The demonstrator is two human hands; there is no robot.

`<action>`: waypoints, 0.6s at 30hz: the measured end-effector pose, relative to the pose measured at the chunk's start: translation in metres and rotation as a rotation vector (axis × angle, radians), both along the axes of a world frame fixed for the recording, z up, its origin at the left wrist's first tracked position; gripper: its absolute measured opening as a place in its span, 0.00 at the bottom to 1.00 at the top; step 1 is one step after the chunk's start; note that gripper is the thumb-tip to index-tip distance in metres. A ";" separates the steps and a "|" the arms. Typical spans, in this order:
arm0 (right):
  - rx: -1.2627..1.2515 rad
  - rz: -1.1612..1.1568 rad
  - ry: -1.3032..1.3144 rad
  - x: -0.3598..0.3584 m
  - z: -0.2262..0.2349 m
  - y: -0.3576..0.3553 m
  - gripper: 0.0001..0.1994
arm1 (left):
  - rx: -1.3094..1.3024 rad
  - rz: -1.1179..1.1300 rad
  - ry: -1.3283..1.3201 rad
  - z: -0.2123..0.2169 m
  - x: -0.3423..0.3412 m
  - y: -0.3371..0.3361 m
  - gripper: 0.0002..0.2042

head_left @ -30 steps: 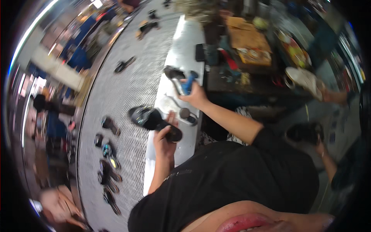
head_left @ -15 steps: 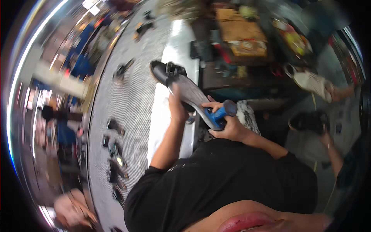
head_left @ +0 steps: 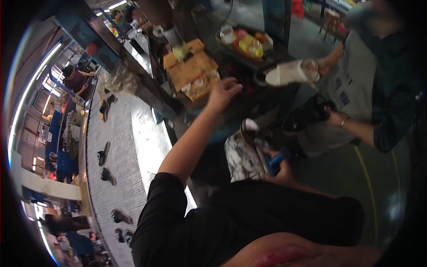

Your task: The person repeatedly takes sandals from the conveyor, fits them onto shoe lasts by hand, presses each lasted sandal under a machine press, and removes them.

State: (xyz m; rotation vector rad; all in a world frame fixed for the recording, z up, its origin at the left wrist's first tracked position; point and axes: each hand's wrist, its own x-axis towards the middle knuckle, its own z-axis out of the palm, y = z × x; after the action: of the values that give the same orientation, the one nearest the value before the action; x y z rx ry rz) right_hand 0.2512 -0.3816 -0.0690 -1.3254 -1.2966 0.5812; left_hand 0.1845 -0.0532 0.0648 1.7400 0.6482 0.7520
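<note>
My left hand (head_left: 224, 94) is stretched forward over the dark bench, beside an open cardboard box (head_left: 189, 71). Its fingers are loosely bent and apart, and I see nothing in them. Low at my right side, my right hand (head_left: 283, 174) grips a blue tool (head_left: 279, 158) with a rounded end, together with a dark shoe (head_left: 254, 149) that has a grey inside. This shoe is tilted, toe away from me, in front of black-and-white patterned cloth (head_left: 240, 160) by my lap. Blur hides the shoe's details.
Along my left runs a ribbed conveyor belt (head_left: 126, 144) carrying several shoes, with a shiny metal edge (head_left: 149, 147). A dark tray (head_left: 233, 46) of small bottles stands beyond. At right, a co-worker holds a white perforated shoe (head_left: 287, 74) and a black shoe (head_left: 307, 116).
My left hand has let go of the shoe and reached out to the bench by the cardboard box. My right hand has lowered shoe and blue tool toward my lap. The view has turned right.
</note>
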 end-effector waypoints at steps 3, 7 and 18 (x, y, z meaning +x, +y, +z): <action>-0.076 0.046 0.126 0.003 0.006 -0.008 0.34 | -0.598 -0.024 0.135 -0.042 0.082 0.018 0.24; -0.133 0.025 0.177 0.001 -0.009 -0.027 0.34 | -0.871 0.138 0.129 -0.067 0.143 0.013 0.24; 0.090 0.088 0.026 0.034 0.018 0.025 0.32 | -0.386 0.285 -0.698 0.055 0.013 -0.024 0.11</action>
State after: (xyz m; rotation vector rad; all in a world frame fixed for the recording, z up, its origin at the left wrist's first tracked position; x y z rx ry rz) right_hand 0.2853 -0.3568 -0.0505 -1.1882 -1.3494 0.5925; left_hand 0.1976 -0.0768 0.1200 0.9468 0.5091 1.2575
